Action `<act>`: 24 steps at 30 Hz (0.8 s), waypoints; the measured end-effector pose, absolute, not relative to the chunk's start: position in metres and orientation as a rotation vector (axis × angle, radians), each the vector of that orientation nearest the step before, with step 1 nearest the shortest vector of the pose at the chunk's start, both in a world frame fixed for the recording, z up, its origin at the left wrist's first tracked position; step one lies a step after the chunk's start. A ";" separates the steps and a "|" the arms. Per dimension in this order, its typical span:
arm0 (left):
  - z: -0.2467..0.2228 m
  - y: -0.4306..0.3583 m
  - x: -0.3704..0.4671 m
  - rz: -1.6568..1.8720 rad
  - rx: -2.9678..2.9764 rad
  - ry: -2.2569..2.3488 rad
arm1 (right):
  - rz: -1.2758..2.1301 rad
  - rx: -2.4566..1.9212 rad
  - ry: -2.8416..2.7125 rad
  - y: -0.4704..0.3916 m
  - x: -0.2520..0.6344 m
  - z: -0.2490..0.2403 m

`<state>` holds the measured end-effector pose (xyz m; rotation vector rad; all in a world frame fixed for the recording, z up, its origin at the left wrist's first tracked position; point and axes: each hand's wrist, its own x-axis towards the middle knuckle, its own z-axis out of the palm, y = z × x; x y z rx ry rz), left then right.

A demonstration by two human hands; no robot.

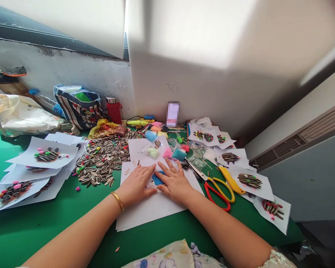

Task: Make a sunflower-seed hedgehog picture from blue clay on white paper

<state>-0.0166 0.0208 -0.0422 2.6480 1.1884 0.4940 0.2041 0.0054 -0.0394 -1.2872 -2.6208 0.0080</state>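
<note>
Both hands rest on white paper (147,212) on the table. My left hand (138,182), a gold bangle at its wrist, lies with fingers stretched forward. Beside it my right hand (174,182) is spread, its fingers apart. Between them shows a flat blue patch (158,178), apparently modelling clay, partly covered by my fingers, with a small whitish piece at its left edge. A loose sunflower seed (127,171) lies by my left fingers. Just beyond the hands are lumps of pale green clay (153,152), pink clay (168,153) and teal clay (179,155).
Sunflower seeds (103,158) are heaped at left, near sheets with seed hedgehogs (47,154). At right lie red-and-yellow scissors (212,182), a yellow-handled tool (230,180) and more seed pictures (249,181). A phone (172,113) and red bottle (114,111) stand behind.
</note>
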 end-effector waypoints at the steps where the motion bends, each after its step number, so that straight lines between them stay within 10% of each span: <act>1: -0.042 0.021 -0.017 0.488 2.640 1.190 | 0.022 -1.289 -2.613 0.006 0.205 -0.040; 24: -0.031 0.021 -0.028 0.460 2.568 1.163 | 0.056 -1.282 -2.449 0.007 0.211 -0.037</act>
